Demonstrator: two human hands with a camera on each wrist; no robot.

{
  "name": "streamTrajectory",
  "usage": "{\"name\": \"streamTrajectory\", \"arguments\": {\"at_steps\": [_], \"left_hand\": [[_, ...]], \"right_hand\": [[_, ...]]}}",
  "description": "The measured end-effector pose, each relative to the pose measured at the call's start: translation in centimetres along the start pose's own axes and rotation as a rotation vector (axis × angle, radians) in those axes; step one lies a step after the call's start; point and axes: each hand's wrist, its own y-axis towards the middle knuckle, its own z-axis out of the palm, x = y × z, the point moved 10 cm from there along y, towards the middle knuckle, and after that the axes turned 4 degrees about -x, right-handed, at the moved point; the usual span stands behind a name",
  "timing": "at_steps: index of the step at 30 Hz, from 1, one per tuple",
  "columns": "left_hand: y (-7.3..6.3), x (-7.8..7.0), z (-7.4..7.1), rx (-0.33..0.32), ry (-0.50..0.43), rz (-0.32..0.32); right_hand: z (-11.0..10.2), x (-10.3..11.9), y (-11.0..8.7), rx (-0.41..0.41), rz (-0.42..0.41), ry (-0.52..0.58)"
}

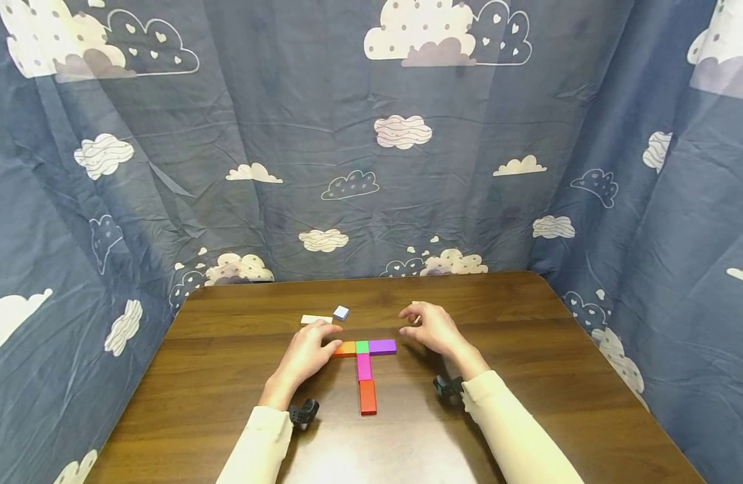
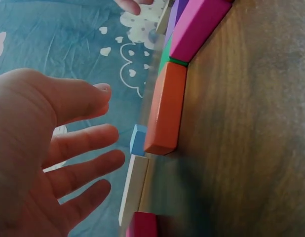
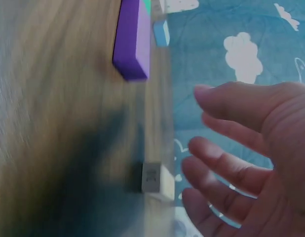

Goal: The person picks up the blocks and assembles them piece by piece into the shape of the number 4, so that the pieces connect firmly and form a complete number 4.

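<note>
"Blocks (image 1: 362, 347) sit in a T on the counter (image 1: 226, 376). Status?"

"Left grip (image 1: 305, 351) spread and empty, just beside the orange block (image 1: 346, 349). Right grip (image 1: 434, 329) empty too, loosely curved, off the purple block (image 1: 382, 347)."

"How to handle it well?"

"I'd touch only the orange and purple outer ends, light and even from both sides. Keep sleeves (image 1: 510, 423) clear of the pink block (image 1: 363, 367) and red block (image 1: 367, 397); one bump would probably skew the T."
</note>
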Motion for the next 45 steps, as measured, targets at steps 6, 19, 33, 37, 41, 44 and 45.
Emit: {"name": "streamTrajectory", "arguments": {"at_steps": [6, 19, 33, 37, 41, 44, 45], "left_hand": [[0.0, 0.6, 0.8, -0.012, -0.028, -0.028], [-0.3, 1.5, 1.4, -0.009, -0.001, -0.046], [-0.5, 1.5, 2.2, 0.043, 0.042, -0.014], [-0.5, 1.4, 2.1, 0.046, 0.038, -0.010], [-0.4, 1.4, 2.1, 0.045, 0.043, 0.000], [-0.5, 1.5, 2.1, 0.044, 0.041, 0.004], [-0.5, 1.5, 2.1, 0.045, 0.041, 0.003]], "right_hand": [[-0.9, -0.9, 1.4, -0.034, -0.064, -0.031], [-0.8, -4.2, 2.1, -0.069, -0.161, 0.015], [1.0, -7.2, 2.3, 0.111, -0.056, -0.026], [1.0, -7.1, 2.3, 0.102, -0.070, -0.014], [0.8, -6.7, 2.5, 0.096, -0.080, 0.031], [0.9, -6.6, 2.6, 0.094, -0.076, 0.052], [0.9, -6.6, 2.7, 0.093, -0.073, 0.054]]}}
